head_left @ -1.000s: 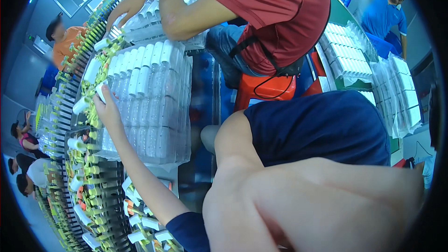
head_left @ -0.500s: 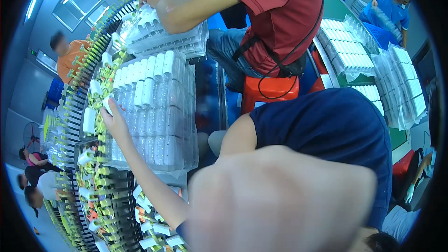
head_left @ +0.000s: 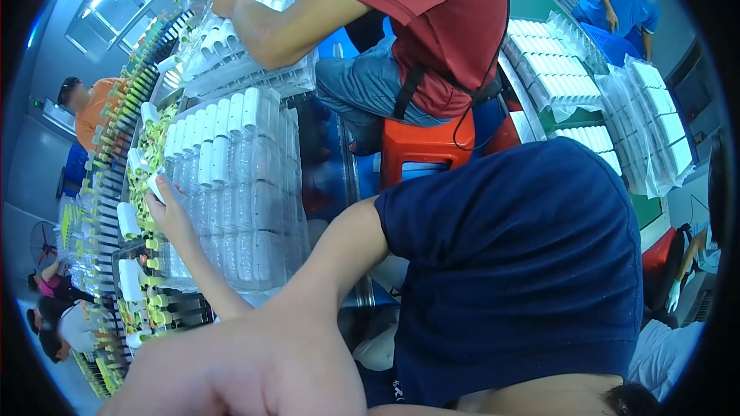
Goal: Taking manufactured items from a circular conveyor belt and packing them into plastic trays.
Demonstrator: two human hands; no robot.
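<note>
Since half a second ago the left hand (head_left: 171, 214) is seen slightly lower and further out toward the conveyor line (head_left: 108, 185), while a navy shirt (head_left: 524, 262) is now spread across more of the lower right of the view and a blurred mass of bare skin close to the camera is dropped to the lower left corner. A white-capped tube (head_left: 156, 185) appears to be pinched in the grip of that hand – held at the fingertips, just over the green and yellow holders of the line and beside the near edge of the clear tray (head_left: 297, 185). The right hand is not seen, so nothing can be said of its grip. As to progress, the tray is judged to be almost full: long rows of white-capped tubes are packed in it, and only its left edge looks thinned out. Many holders on the line are already fitted with pieces, others nearer the hand are not clearly filled, so most of the loading is judged to be left. Further up, a second tray is handled by a co-worker in a red shirt (head_left: 439, 23) seated on an orange stool (head_left: 424, 150) – as in the earlier frame.
</note>
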